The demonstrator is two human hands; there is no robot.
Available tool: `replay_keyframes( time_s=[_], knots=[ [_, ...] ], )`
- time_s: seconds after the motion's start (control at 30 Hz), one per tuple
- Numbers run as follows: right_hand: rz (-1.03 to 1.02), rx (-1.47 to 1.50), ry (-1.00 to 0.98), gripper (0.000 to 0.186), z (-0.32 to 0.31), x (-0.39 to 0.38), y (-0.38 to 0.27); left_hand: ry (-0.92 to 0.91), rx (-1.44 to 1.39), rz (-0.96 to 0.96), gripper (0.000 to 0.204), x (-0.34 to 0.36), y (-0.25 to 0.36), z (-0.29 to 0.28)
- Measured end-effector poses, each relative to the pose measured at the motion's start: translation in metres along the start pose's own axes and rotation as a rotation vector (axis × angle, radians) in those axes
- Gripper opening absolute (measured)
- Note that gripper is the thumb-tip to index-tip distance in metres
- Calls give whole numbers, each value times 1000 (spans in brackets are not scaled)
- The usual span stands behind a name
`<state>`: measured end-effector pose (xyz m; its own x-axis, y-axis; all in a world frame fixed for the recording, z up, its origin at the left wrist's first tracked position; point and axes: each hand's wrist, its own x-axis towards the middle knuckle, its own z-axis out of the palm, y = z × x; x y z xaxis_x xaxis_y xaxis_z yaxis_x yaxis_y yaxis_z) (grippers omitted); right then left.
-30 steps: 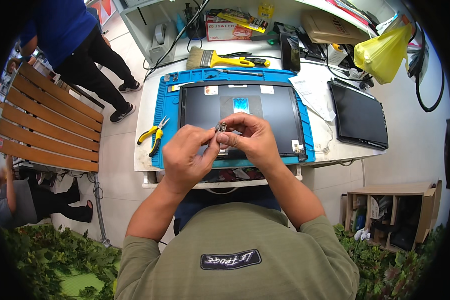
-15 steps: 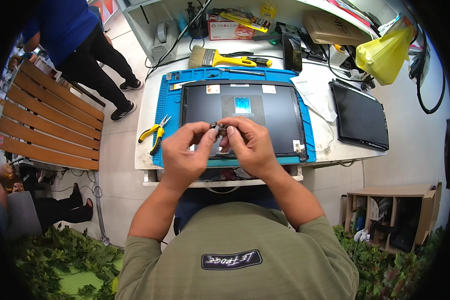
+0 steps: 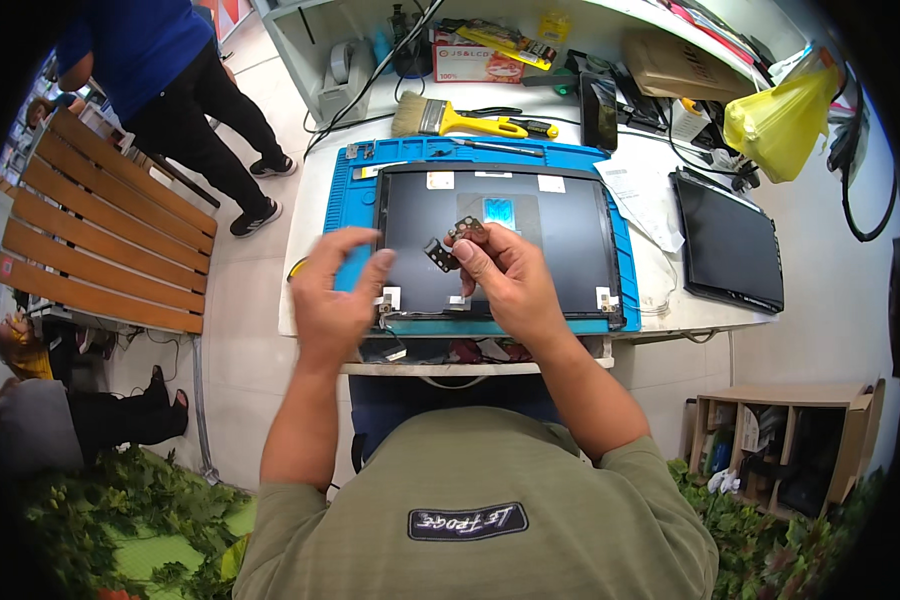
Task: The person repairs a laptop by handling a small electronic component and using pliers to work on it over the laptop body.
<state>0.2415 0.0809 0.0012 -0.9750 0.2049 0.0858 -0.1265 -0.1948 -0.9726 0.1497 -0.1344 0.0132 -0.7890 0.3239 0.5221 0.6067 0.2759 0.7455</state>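
The left grip (image 3: 330, 300) has moved away leftward, spread and empty — the right grip (image 3: 510, 275) pinches a metal bracket (image 3: 464, 229), the screen (image 3: 570, 235) beneath it.

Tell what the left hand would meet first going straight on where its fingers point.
Likely the left edge of the dark screen panel, though the left hand is blurred and its height is unclear.

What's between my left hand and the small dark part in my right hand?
In the head view, only a bare stretch of the dark panel shows between your left hand and the small dark part.
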Motion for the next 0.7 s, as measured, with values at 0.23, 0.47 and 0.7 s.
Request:
replay_keyframes(
  time_s=[0.23, 0.47, 0.7],
  knots=[
    [121, 79, -33, 30, -14, 5, 13, -360, 733, -219, 66, 6, -32, -54],
    [158, 230, -94, 27, -8, 7, 3, -407, 747, -237, 66, 12, -39, -63],
    [322, 570, -256, 24, -17, 9, 8, -137, 132, -278, 49, 9, -56, -87]
  ],
)
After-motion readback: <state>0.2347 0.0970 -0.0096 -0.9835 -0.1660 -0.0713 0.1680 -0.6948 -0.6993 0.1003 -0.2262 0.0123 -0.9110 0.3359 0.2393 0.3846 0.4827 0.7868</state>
